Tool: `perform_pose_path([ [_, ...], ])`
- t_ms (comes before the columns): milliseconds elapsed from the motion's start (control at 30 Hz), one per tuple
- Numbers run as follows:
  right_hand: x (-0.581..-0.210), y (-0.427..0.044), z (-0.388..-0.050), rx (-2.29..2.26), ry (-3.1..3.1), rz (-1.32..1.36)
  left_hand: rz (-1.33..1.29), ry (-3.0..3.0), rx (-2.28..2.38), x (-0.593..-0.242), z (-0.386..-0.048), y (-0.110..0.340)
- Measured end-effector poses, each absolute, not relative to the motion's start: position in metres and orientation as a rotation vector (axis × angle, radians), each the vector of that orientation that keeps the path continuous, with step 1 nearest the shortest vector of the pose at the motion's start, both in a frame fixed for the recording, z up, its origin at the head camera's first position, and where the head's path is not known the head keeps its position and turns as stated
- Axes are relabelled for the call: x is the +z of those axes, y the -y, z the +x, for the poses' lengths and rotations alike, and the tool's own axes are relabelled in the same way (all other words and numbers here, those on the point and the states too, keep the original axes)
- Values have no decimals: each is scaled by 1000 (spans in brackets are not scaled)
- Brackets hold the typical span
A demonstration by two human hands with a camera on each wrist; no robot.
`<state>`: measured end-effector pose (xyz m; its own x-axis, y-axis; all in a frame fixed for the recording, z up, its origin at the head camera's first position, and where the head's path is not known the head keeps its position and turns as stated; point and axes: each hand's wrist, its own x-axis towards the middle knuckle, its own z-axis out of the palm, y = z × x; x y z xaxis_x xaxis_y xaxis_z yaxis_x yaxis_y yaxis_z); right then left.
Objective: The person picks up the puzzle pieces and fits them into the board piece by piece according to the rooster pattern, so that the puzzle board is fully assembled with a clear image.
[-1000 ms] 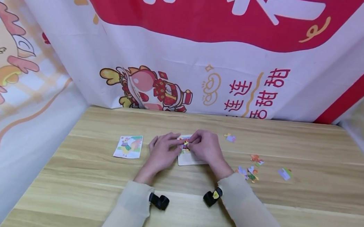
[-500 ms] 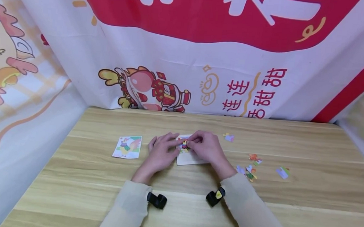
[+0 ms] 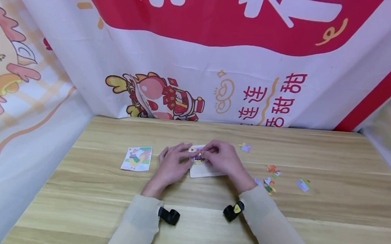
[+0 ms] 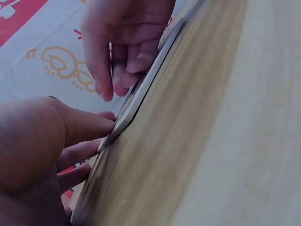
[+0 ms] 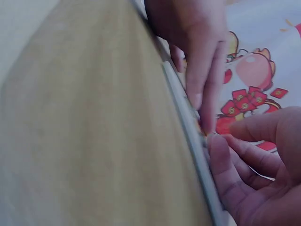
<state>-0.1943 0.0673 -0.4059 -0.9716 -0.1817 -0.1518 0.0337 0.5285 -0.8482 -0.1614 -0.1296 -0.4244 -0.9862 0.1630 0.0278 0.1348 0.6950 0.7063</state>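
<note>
On your far left, the picture card (image 3: 136, 158) lies flat on the table (image 3: 76, 204), its printed animal facing up. Next comes your left hand (image 3: 176, 162), fingers long and loosely spread, gripping nothing; its thumb is at the edge of the pale board (image 3: 206, 172) and its forefinger reaches over the coloured puzzle pieces (image 3: 198, 160) lying there. The board rests flat, thin and stiff by the look of it, probably light enough to skate on smooth wood, so steady it by the rim.

Now your right hand (image 3: 223, 158), narrow, thumb and forefinger drawn close together right at those pieces; whether one is pinched between them, I can't tell. They look like thin card: light, a bit slick on the printed face, and easily bent at the knobs. Take one by opposite edges and press with a flat fingertip.

Further right, a purple-and-yellow piece (image 3: 246, 148) lies alone near the back. Then an orange piece (image 3: 272, 169), a small cluster of pieces (image 3: 268, 186) nearer you, partly overlapping, and last, well apart, a purple-and-green piece (image 3: 303, 185).
</note>
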Motion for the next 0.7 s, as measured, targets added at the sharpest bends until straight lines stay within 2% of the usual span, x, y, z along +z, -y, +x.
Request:
perform_pose_path([
  [300,-389,-124,-177,-1515,-2461,-151,229,-2861,1174,-424,-162,126],
  [700,-393,-212,-143,-1337,-2531,-72,221,-2847,1207,-426,-161,128],
])
